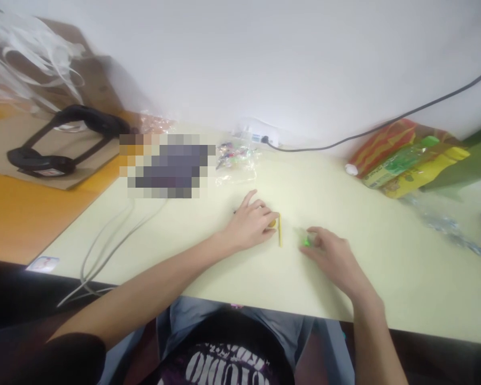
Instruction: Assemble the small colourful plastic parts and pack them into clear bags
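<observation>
Head: green piece (307, 243), thin yellow stick (280, 234)

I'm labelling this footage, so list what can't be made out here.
All in the head view:
- Orange piece: partly covered by the left hand.
- Green piece: small, blurred, partly covered by the right hand.
- Small items in the clear bag: blurred, too small.
- Dark object: hidden by pixelation.

The left hand (251, 224) hides part of a small yellow thing (272, 223) near the middle. The green bit (307, 242) in the right hand (334, 259) is too tiny to tell. A dark thing (176, 166) left of the middle is blurred into blocks. White strips (36, 56) run off the upper left edge
</observation>
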`<state>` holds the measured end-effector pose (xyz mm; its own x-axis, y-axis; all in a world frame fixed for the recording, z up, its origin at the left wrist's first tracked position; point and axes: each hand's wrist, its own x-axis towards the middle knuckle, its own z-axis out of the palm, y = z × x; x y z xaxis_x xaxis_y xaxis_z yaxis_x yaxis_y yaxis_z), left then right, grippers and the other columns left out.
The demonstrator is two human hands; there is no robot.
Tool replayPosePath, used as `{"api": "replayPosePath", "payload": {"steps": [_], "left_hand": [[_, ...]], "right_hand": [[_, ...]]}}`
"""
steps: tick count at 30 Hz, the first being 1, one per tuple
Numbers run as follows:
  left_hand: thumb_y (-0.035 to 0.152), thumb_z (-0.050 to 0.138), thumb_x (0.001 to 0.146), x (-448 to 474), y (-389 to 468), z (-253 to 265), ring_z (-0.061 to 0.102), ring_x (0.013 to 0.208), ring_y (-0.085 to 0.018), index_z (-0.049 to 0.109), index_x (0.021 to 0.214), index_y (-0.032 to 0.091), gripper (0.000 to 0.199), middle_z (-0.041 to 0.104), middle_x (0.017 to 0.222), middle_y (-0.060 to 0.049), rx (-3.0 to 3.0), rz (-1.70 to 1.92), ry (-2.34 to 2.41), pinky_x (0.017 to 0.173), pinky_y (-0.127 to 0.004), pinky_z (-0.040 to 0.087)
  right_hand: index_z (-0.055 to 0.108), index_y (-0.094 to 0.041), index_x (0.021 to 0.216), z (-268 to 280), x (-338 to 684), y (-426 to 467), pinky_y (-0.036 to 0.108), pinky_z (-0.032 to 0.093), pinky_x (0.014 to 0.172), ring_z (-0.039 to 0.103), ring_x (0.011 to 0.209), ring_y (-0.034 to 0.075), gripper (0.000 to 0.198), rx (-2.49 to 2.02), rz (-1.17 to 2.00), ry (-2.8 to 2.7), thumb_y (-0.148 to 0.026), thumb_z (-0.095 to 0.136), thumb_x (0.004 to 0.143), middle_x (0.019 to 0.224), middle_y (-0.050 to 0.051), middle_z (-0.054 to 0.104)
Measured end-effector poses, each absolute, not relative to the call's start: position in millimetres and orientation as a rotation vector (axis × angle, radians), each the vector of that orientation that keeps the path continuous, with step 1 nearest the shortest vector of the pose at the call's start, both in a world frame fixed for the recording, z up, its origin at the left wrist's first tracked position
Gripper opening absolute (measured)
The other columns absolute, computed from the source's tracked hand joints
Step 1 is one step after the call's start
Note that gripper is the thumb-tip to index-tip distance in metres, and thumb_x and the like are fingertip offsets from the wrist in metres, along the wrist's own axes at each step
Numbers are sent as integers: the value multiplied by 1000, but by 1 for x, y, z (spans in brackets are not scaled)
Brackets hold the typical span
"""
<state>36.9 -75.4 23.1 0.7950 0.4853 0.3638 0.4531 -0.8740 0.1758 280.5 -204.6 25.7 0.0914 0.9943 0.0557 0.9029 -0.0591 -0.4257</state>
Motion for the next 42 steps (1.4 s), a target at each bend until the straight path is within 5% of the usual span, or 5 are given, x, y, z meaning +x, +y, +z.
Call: {"api": "replayPosePath", "payload": {"steps": [7, 14, 21, 28, 42], "left_hand": [[36, 63, 99, 42, -79, 22, 61, 113, -25, 66, 129, 28, 31, 72, 114, -5, 3047, 629, 653, 125, -60, 20], [41, 59, 101, 42, -79, 14, 62, 109, -23, 76, 106, 29, 21, 71, 102, -4, 3083, 652, 561, 126, -64, 16], [46, 53, 104, 37, -79, 27, 62, 119, -22, 59, 140, 25, 43, 70, 127, -7, 2885, 913, 587, 125, -56, 28], [38, 58, 102, 35, -78, 33, 65, 118, -19, 67, 124, 22, 28, 74, 121, -7, 2701, 974, 355, 121, -46, 38], [40, 56, 100, 38, -80, 32, 68, 111, -20, 64, 112, 19, 25, 75, 111, -6, 2720, 1033, 531, 120, -45, 38]], "right_hand": [[69, -19, 109, 20, 272, -196, 34, 44, 68, 62, 67, 21, 36, -2034, 427, -1659, -49, 55, 95, 74, 3, 69], [70, -18, 115, 26, 255, -194, 37, 50, 79, 66, 80, 23, 44, -1829, 316, -1313, -54, 60, 93, 89, 8, 74], [47, -26, 130, 27, 237, -187, 35, 50, 74, 60, 72, 18, 41, -1311, 830, -1199, -51, 55, 98, 87, 3, 71], [39, -27, 136, 24, 210, -182, 36, 53, 67, 61, 66, 20, 47, -1263, 1030, -1246, -58, 44, 101, 81, 1, 65], [64, -21, 100, 28, 202, -195, 32, 54, 70, 66, 70, 19, 24, -1432, 665, -1305, -44, 65, 94, 78, 3, 70]]}}
